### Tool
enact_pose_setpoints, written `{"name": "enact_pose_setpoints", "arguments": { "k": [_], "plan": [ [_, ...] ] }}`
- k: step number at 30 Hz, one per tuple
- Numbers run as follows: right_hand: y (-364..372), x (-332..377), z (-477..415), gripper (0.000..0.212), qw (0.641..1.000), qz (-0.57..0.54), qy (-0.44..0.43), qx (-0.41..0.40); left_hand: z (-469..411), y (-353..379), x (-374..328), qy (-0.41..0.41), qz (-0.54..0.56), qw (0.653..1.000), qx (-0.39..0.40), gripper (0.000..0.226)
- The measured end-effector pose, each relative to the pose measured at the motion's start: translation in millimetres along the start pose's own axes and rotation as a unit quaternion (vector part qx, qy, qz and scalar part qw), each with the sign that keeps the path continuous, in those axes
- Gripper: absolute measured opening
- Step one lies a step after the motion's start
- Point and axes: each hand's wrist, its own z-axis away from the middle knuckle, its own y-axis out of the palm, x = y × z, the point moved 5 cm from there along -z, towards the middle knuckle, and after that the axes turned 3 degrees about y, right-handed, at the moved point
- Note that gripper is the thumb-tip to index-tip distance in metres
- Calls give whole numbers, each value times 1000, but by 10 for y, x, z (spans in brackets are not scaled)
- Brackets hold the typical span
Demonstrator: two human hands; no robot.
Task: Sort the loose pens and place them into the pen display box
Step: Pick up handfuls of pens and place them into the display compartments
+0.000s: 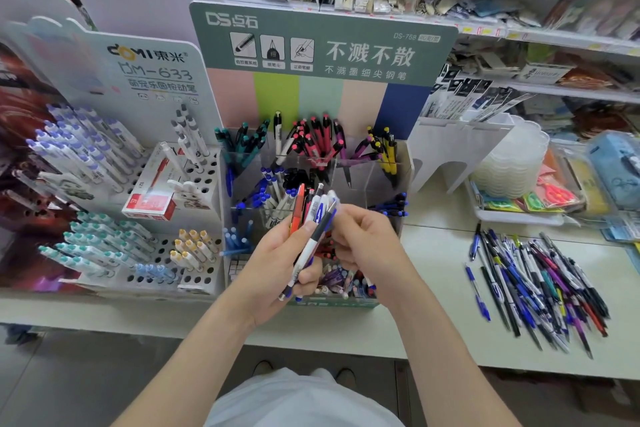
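We see the counter point(433, 322) carrying the pen display box point(322, 94) at its middle, and the loose pens point(540, 284) heaped near its right front edge. In front of the box, our left hand point(277, 270) grips a bundle of pens point(313, 215), and our right hand point(367, 243) pinches the bundle's upper end with curled fingers.

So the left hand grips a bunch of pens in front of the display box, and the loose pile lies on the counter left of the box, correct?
No. The head view shows the loose pile on the counter right of the display box, not left. The left hand does grip a bunch of pens in front of the box.
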Motion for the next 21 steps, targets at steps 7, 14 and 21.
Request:
{"name": "enact_pose_setpoints", "arguments": {
  "k": [7,14,21],
  "plan": [
    [251,-114,53,32,999,35,-35,-2,23,-33,39,-21,-17,999,-33,28],
    [329,-216,-67,38,985,56,16,-162,31,-198,90,-30,5,998,-55,37],
    [108,190,-118,32,939,-32,-144,-310,152,-421,59,-28,0,996,-80,27]
  ]
}}
